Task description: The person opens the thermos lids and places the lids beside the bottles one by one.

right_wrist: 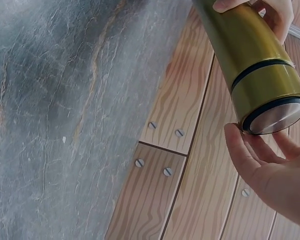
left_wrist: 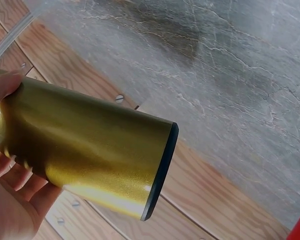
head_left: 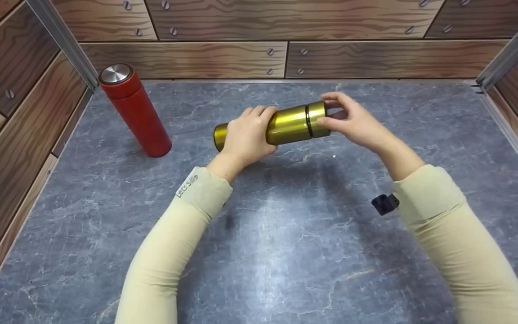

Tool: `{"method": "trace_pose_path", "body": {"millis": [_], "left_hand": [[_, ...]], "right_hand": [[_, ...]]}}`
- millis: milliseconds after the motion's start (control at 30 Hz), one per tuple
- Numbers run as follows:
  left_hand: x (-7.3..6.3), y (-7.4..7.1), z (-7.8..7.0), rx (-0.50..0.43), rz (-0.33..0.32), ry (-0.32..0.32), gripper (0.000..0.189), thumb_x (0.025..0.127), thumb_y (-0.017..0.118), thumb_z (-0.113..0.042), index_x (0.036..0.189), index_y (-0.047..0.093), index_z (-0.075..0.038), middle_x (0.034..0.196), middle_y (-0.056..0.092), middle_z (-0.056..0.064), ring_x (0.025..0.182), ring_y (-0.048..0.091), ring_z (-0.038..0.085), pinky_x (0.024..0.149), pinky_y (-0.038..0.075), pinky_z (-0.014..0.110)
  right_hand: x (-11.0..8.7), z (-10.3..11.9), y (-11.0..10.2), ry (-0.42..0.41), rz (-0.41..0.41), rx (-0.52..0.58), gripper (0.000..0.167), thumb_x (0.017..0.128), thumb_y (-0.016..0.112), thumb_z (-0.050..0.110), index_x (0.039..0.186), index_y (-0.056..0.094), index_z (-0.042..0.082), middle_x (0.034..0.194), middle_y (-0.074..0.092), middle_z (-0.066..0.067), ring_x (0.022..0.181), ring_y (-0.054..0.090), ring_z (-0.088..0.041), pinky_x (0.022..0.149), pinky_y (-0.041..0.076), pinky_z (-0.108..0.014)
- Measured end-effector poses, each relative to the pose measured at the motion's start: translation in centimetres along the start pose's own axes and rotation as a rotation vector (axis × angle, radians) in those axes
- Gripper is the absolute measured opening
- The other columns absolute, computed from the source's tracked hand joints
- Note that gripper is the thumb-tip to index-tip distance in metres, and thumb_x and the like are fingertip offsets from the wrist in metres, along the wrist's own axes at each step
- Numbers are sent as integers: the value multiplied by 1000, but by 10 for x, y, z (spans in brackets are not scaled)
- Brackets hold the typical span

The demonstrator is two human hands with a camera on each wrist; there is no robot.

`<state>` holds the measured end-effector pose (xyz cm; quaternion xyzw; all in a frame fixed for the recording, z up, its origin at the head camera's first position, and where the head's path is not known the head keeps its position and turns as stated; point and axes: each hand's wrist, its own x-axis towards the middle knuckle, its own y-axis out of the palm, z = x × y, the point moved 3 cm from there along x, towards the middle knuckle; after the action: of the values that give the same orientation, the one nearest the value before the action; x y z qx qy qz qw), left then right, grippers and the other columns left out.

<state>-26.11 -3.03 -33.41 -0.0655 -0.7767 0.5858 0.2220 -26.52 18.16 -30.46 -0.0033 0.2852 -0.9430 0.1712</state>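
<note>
A gold thermos (head_left: pixel 290 124) is held above the table, lying nearly level with its lid end slightly raised to the right. My left hand (head_left: pixel 247 135) grips its body from above, fingers wrapped round it. At the other end, my right hand (head_left: pixel 355 121) holds the lid (head_left: pixel 317 118) between thumb and fingertips. In the right wrist view the lid's round steel top (right_wrist: pixel 279 118) faces the right palm, and a dark ring separates lid and body. The left wrist view shows the dark-rimmed base (left_wrist: pixel 161 172) beyond the left hand.
A red thermos (head_left: pixel 140 117) with a steel-topped lid stands upright at the back left. Wood-patterned panels (head_left: pixel 218 60) enclose the grey marbled table (head_left: pixel 259 247) at the back and sides. A small black device (head_left: pixel 385 204) sits at the right sleeve cuff.
</note>
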Motion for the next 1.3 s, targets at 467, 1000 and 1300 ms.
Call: {"method": "trace_pose_path", "body": {"millis": [467,1000,1300], "left_hand": [[0,1,-1,5,4,4,72,68,77,-30,132,49,-16,124,58,3,109,56,23,83,52,42],[1,3,-1,9,7,-1,71,68,77,-30,132,49,-17,123,59,2,109,56,22,82,52,42],[1,4,0,8,3,0,72,68,77,-31,132,49,-16,123,59,3,109,56,23,82,52,42]], "right_hand": [[0,-3,-2,-18,29,-20,62,85,64,14,139,34,6,135,43,-17,113,51,-25,92,49,-36],[0,-4,1,84,12,-42,65,91,55,37,141,31,2,131,44,-20,99,51,-20,83,51,-30],[-2,-3,0,23,23,-6,72,86,65,23,144,24,6,143,35,-20,123,44,-35,98,44,-48]]}}
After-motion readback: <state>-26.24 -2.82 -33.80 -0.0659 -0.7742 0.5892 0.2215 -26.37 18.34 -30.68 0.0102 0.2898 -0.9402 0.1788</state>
